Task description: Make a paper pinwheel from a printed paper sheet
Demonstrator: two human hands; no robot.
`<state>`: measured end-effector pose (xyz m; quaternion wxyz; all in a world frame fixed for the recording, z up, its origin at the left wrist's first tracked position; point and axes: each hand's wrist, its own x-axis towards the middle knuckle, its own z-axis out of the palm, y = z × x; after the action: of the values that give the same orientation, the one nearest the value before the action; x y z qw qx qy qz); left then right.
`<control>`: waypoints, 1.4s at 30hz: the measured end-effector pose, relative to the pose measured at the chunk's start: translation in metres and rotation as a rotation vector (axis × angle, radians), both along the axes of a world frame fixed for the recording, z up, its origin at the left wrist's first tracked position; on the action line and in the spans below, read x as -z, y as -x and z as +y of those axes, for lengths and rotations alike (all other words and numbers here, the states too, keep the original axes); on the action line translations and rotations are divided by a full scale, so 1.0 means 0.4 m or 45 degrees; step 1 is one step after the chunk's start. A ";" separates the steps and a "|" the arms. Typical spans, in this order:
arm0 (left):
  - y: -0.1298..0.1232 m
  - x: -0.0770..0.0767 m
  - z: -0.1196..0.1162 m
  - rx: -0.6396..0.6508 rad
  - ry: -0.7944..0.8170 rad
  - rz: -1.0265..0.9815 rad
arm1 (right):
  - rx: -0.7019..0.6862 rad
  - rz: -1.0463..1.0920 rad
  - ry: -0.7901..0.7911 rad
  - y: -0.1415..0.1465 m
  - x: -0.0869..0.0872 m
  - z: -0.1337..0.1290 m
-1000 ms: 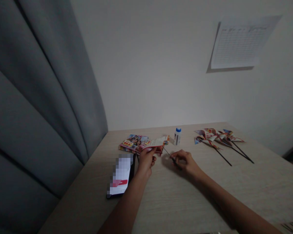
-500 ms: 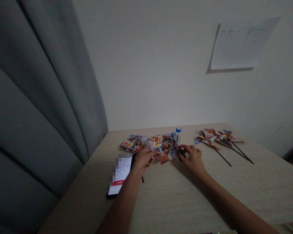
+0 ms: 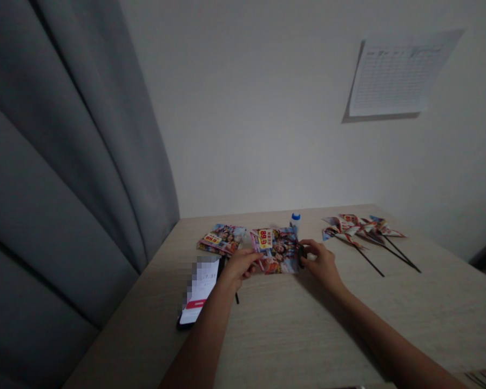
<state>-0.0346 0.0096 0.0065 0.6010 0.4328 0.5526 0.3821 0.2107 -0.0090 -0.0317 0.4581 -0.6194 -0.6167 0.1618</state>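
A printed paper sheet (image 3: 281,251) with a yellow price label is raised over the table, pinched at its left edge by my left hand (image 3: 242,265). My right hand (image 3: 319,263) is closed around the black handles of a pair of scissors (image 3: 302,256) at the sheet's right edge. Their blades are hidden at the paper, and I cannot tell how far they are apart. Just behind the sheet stands a small bottle with a blue cap (image 3: 295,217). More printed sheets (image 3: 222,239) lie in a stack behind my left hand.
Paper pinwheels (image 3: 350,227) on dark sticks lie at the right of the table (image 3: 267,335). A phone (image 3: 198,294) with a lit screen is left of my left forearm. A grey curtain (image 3: 73,162) borders the left side; a lined sheet (image 3: 392,75) hangs on the wall.
The held paper has turned slightly and now lies flatter toward me, its right part lower. My right hand and the scissors have shifted a little to the right. The left hand has barely moved.
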 end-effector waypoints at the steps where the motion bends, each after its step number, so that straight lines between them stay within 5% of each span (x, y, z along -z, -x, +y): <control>1: -0.001 0.001 0.000 -0.003 -0.002 -0.004 | -0.019 0.055 0.013 0.000 0.005 0.004; 12: -0.006 -0.002 -0.006 -0.182 -0.092 -0.018 | -0.053 0.489 0.016 0.005 0.012 0.017; 18: -0.034 0.002 -0.026 -0.075 -0.049 -0.067 | -0.040 0.592 -0.075 0.023 0.000 0.013; 30: -0.055 0.033 -0.019 -0.341 -0.240 -0.176 | -0.132 0.744 -0.029 0.061 -0.006 0.010; 42: -0.101 0.050 -0.058 -0.037 -0.178 -0.132 | -0.143 0.807 -0.045 0.082 -0.008 0.010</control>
<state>0.0058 -0.0135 -0.0136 0.5917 0.4452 0.4988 0.4503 0.1778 -0.0050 -0.0286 0.6286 -0.4951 -0.4792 0.3609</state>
